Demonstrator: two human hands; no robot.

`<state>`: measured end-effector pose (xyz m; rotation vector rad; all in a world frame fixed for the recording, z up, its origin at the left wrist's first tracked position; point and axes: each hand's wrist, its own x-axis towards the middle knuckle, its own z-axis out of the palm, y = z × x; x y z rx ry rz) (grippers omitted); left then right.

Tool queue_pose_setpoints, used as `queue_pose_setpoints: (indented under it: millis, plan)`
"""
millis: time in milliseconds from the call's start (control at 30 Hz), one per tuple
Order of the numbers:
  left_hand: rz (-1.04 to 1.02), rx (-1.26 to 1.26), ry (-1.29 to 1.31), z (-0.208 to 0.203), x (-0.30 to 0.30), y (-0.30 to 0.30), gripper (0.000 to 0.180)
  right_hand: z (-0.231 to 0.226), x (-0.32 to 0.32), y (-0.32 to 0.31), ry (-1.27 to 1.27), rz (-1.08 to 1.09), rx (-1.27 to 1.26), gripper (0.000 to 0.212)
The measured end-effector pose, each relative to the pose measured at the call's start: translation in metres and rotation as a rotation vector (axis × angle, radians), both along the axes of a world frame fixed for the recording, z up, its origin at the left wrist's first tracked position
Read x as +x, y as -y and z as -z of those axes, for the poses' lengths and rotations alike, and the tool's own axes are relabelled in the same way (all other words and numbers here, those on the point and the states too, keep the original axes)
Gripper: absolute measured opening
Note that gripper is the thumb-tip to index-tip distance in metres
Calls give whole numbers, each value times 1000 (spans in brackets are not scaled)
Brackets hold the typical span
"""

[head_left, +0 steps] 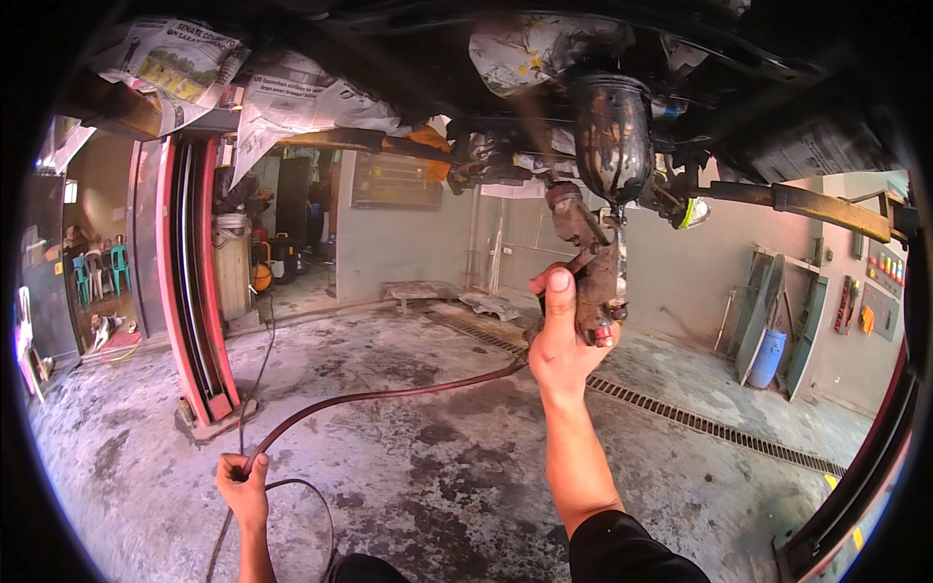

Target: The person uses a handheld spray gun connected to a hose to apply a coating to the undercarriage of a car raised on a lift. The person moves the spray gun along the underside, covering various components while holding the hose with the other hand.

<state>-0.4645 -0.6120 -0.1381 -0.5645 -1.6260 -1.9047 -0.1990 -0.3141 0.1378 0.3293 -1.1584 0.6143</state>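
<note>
Raised in front of me, my right hand is closed around a grimy brown spray gun. Above the gun, a rounded cup streaked with black coating narrows down toward it. The trigger area is partly hidden by my fingers and thumb. From near the gun's handle a dark red hose runs down to the left in a sagging curve. Low on the left, my left hand grips this hose, its fingers wrapped around it. Overhead is the dark vehicle underside, with newspaper covering parts of it.
A red lift post stands at left, and lift arms reach under the vehicle. More hose loops on the stained concrete floor near my legs. A drain grate crosses the floor. A blue drum stands beside leaning panels at right.
</note>
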Motion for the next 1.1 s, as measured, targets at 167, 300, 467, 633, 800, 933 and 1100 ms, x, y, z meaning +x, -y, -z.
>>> queue_pose_setpoints:
  millis: [167,300,467,633,800,933,1100]
  plan:
    - [-54,24,-14,5,-6,20,42,7,-34,5,26,-42,35,20]
    - [-104,7,19,9,-8,35,42,16,-52,11,75,-38,74,23]
    - [-142,19,2,13,-9,46,43,22,-74,22,143,-102,103,41]
    - [-165,13,28,18,-12,60,43,14,-93,30,156,-143,113,45]
    - [-273,-32,-27,25,-23,65,40,10,-82,24,98,-200,66,45]
    - [-156,-33,-81,21,-25,51,39,9,-32,9,108,-117,63,42]
    - [-29,-119,-87,1,-13,7,40,4,56,-13,128,-41,15,32]
